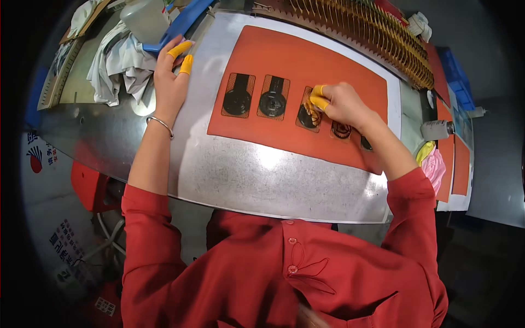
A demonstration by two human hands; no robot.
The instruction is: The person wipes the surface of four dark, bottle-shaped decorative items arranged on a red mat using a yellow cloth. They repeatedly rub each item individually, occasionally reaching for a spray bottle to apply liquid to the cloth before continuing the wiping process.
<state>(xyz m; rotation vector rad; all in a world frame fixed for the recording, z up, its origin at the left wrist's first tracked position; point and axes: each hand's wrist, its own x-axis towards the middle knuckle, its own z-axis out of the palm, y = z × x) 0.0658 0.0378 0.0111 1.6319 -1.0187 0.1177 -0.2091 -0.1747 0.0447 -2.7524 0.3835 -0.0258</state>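
Several thin rectangular pieces with a copper-coloured mesh pattern and a black disc and strip lie in a row on an orange mat (306, 54). The leftmost piece (238, 95) and the one beside it (273, 98) are fully visible. My right hand (340, 104), with yellow finger cots, presses curled fingertips onto the third piece (308, 121); anything pinched there is hidden. Partly under my right wrist are a fourth piece (340, 130) and another (366, 143). My left hand (170, 74), also in yellow cots, is curled at the mat's left, near a blue tray (183, 24); a small pale bit shows by its fingers.
White crumpled cloths (123, 63) and a translucent container (143, 21) sit at the far left. A long rack of brown slats (361, 30) borders the far side. On the right are a bottle (436, 130) and a pink cloth (433, 168). A red stool (90, 188) stands below.
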